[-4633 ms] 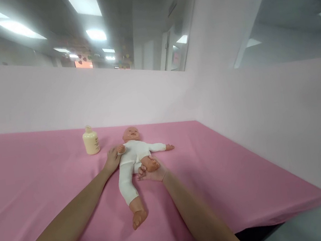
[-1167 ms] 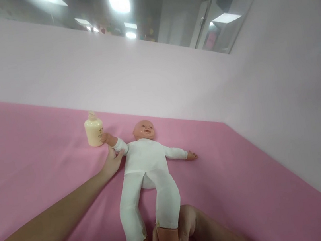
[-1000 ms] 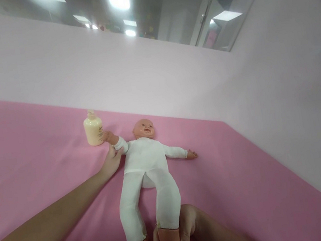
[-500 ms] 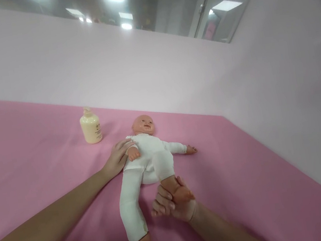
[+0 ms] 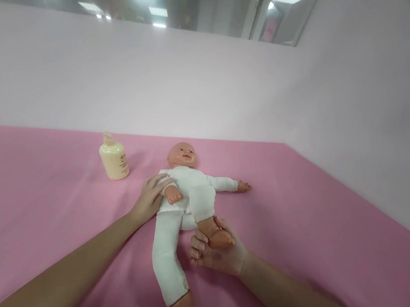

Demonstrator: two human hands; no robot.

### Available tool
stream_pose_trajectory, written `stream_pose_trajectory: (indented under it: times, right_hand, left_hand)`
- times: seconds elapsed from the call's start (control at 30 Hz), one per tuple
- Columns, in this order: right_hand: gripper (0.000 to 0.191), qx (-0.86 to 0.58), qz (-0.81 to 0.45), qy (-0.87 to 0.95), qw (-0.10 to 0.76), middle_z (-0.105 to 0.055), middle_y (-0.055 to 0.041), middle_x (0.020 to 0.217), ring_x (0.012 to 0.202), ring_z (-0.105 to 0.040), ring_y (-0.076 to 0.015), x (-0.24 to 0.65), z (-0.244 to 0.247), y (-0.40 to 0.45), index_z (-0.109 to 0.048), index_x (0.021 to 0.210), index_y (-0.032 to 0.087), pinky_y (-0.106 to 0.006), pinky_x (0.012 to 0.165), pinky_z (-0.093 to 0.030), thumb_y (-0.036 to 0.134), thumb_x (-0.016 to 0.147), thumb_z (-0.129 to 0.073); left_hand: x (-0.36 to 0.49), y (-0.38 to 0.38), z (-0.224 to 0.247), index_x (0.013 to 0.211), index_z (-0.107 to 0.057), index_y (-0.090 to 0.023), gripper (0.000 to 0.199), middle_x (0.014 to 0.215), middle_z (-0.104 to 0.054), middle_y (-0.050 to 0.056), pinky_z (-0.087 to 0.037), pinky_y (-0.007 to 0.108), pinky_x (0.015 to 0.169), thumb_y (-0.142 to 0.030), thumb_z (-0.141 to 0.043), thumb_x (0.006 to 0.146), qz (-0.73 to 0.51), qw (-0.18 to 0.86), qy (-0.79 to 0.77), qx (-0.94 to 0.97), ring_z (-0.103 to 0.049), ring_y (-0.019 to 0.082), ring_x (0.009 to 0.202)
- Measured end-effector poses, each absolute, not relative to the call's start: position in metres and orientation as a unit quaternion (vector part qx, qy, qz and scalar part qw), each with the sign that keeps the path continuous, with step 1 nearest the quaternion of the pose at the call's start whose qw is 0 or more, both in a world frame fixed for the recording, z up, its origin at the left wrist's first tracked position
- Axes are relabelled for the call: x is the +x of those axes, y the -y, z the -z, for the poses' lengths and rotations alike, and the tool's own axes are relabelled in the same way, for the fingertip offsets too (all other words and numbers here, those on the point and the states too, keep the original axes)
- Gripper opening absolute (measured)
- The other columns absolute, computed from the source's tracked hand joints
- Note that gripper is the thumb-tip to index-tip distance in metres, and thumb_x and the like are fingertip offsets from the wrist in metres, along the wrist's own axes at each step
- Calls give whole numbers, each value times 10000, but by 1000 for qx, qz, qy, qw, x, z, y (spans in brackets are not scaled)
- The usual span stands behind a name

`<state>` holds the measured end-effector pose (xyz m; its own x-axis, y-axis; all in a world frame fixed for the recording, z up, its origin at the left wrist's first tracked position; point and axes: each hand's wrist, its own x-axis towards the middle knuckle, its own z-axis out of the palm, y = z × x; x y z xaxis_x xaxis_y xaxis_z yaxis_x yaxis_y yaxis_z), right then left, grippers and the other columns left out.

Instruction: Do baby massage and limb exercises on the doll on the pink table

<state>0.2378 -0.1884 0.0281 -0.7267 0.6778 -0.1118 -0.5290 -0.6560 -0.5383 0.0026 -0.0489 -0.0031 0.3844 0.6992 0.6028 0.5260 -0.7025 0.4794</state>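
A baby doll (image 5: 189,177) in a white cloth suit lies on its back on the pink padded surface, its head toward the wall. Along its side and upper arm rests my left hand (image 5: 152,196), fingers stretched out and lying over the sleeve. My right hand (image 5: 220,254) is closed around the ankle of one bent leg, palm up beneath the foot (image 5: 219,237), which is raised toward the belly. The other leg (image 5: 169,261) lies stretched toward me, its foot cut off by the lower picture edge.
A cream pump bottle (image 5: 114,161) stands on the pink surface (image 5: 40,183) left of the doll's head. Behind runs a pale wall (image 5: 179,85), meeting another wall (image 5: 368,113) at the right. A mirror or window (image 5: 221,7) with light reflections is set above.
My right hand has moved a little up and left, pushing the doll's bent leg further toward its body. My left hand stays in place on the doll's side.
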Motion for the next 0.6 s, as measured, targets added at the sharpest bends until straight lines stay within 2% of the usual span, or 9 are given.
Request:
stream_pose_trajectory:
  times: [0.13,0.3,0.37,0.5,0.6]
  right_hand:
    - [539,-109,-903,279,307,-558,-23,753,743,-558,-184,237,-25,191,-577,757,160,-349,782,-430,697,788,-589]
    - [626,-25,-918,352,181,-670,-109,819,746,-627,-225,238,-9,192,-662,867,103,-397,809,-474,687,643,-697]
    - [645,1,-920,370,133,-690,-142,806,746,-653,-250,239,-3,192,-668,886,74,-428,835,-479,657,618,-726]
    - [595,-13,-913,405,56,-711,-168,827,939,-682,-318,244,2,192,-653,869,86,-454,942,-454,583,582,-810]
    - [562,-19,-904,428,0,-719,-168,888,1020,-678,-317,245,2,190,-648,890,100,-429,954,-456,508,571,-866]
  left_hand:
    - [4,48,1,1319,-557,-233,390,1378,-545,107,-321,513,1146,-277,-415,958,-449,135,-377,799,-445,275,1325]
    - [2,41,4,1209,-530,-179,357,1212,-605,125,-413,511,1080,-409,-444,949,-513,229,-435,704,-544,285,1186]
    - [1,39,6,1188,-504,-182,351,1195,-595,116,-416,488,1084,-429,-450,944,-525,268,-460,663,-543,274,1187]
    - [1,38,7,1199,-429,-199,354,1247,-567,121,-396,447,1111,-443,-458,944,-550,332,-474,602,-525,254,1240]
    - [2,36,9,1240,-349,-196,454,1288,-549,148,-443,443,1065,-428,-545,903,-547,365,-477,583,-556,253,1204]
